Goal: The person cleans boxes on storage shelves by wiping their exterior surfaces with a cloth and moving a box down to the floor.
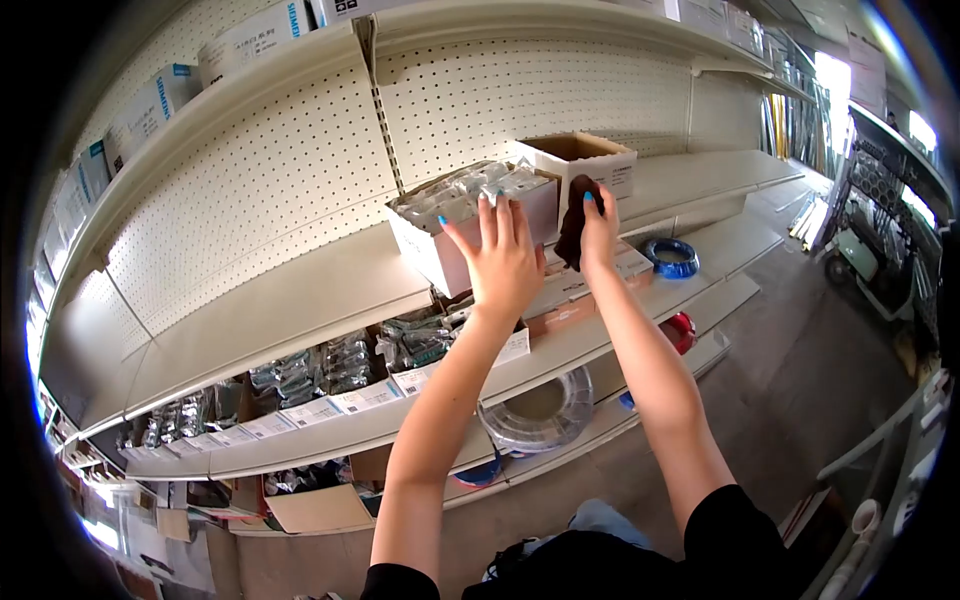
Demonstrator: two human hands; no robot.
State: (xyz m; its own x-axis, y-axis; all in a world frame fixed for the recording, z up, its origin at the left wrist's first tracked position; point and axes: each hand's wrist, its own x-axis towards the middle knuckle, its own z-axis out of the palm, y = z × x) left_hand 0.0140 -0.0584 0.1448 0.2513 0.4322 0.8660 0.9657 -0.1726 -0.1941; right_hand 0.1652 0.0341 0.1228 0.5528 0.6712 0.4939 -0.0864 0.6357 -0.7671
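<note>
A white cardboard box stands on the upper shelf, filled with clear plastic-wrapped packets. My left hand lies against the front of this box, its fingers stretched out and the tips near the top edge. Gripped in my right hand is a dark brown cloth, held upright just right of the box. Behind the cloth is a second open cardboard box with brown inner walls; its bottom is hidden.
Small boxes of wrapped parts line the shelf below. A blue coil and a clear hose coil lie on lower shelves. Siemens boxes stand on the top shelf. A scooter is parked at the right.
</note>
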